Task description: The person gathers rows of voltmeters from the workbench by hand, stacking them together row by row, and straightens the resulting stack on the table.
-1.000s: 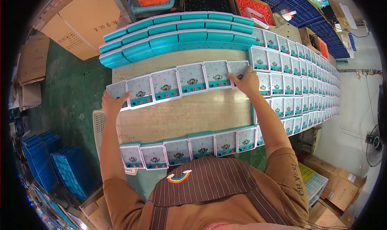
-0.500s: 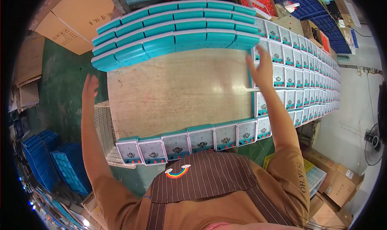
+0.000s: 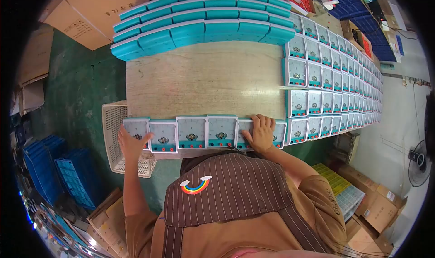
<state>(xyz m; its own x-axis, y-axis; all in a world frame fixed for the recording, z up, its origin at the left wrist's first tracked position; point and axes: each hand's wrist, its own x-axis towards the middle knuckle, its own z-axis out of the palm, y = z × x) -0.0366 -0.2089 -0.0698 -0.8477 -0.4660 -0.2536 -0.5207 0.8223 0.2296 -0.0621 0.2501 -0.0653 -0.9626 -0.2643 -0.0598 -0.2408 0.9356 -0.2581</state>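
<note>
Along the near edge of the table runs a row of white-and-teal dial meters (image 3: 191, 133) lying face up, with red and black terminals. At the row's left end my left hand (image 3: 131, 142) grips the outermost meter (image 3: 136, 127), fingers along its left side and thumb across its front. My right hand (image 3: 262, 135) is closed over a meter (image 3: 278, 133) towards the row's right end. Its fingers reach the far edge, its thumb lies on the left, and the palm hides part of the dials.
Teal-backed meters (image 3: 188, 35) stand in several stacked rows at the table's far side. Many face-up meters (image 3: 312, 102) fill the right side. A white plastic basket (image 3: 113, 136) is below the left edge. Cartons (image 3: 93, 18) stand at the far left; a fan (image 3: 419, 163) is at right.
Both hands have come down and towards me. The left was in the air beyond the table's left edge, the right near the right-hand meters; both now rest on the near row.
</note>
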